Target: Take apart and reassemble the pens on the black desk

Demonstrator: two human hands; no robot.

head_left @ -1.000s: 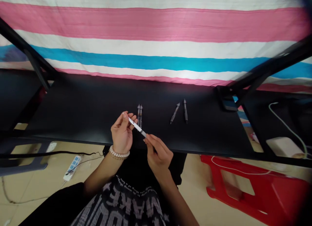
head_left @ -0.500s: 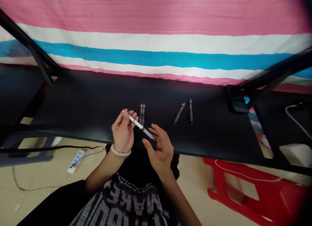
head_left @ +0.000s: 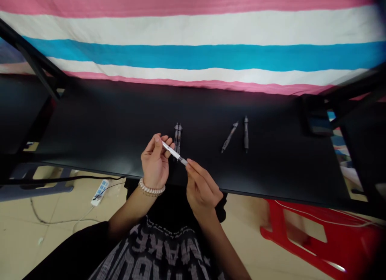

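Note:
A white pen (head_left: pixel 171 151) slants between my two hands above the front part of the black table. My left hand (head_left: pixel 155 161) pinches its upper left end between thumb and fingers, palm turned up, a coiled band on the wrist. With thumb and fingertips, my right hand (head_left: pixel 202 187) grips the pen's lower right end, which those fingers partly cover. Just behind the pen, two dark clear-barrelled pens (head_left: pixel 178 136) lie side by side. Farther right rest a tilted grey pen (head_left: pixel 229 137) and a straighter dark pen (head_left: pixel 246 134).
The black table (head_left: pixel 126 115) runs across the view, with a striped cloth (head_left: pixel 193 56) hanging behind it. A dark flat object (head_left: pixel 318 117) sits at the right. Below are a red stool (head_left: pixel 313 231) and a power strip (head_left: pixel 100 192) with cables on the floor.
My right hand's open fingers have closed on the pen's lower end. My left hand keeps its hold. The view has shifted a little, so the table things appear displaced.

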